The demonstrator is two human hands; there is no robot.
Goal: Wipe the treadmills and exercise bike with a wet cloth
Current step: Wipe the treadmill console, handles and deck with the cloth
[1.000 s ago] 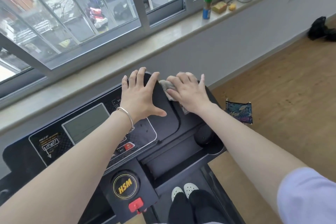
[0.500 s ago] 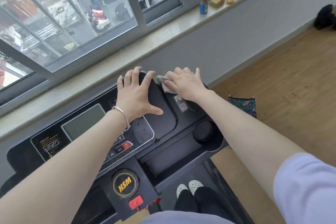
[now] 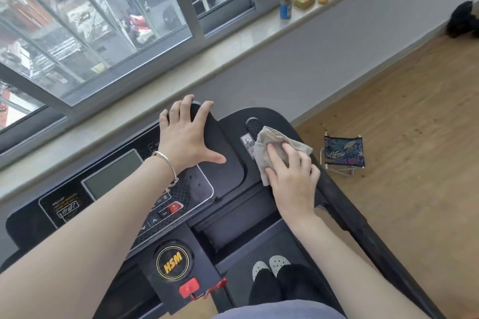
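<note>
I stand on a black treadmill and look down at its console (image 3: 228,179), which has a grey screen, buttons and a round HSM badge. My left hand (image 3: 186,134) lies flat with fingers spread on the raised middle panel of the console. My right hand (image 3: 290,176) presses a crumpled beige cloth (image 3: 269,142) onto the right side of the console, next to a QR sticker. The fingers lie fairly straight on top of the cloth.
A pale window sill (image 3: 233,44) runs behind the console, with a green-capped bottle (image 3: 286,0), small yellow items and a white mug on it. On the wooden floor to the right stands a small folding stool (image 3: 343,153) with a leaf-print seat. The right handrail (image 3: 363,228) slopes down towards me.
My right hand has slid the cloth from the top middle of the console, beside my left hand, down and to the right. The left hand stays put.
</note>
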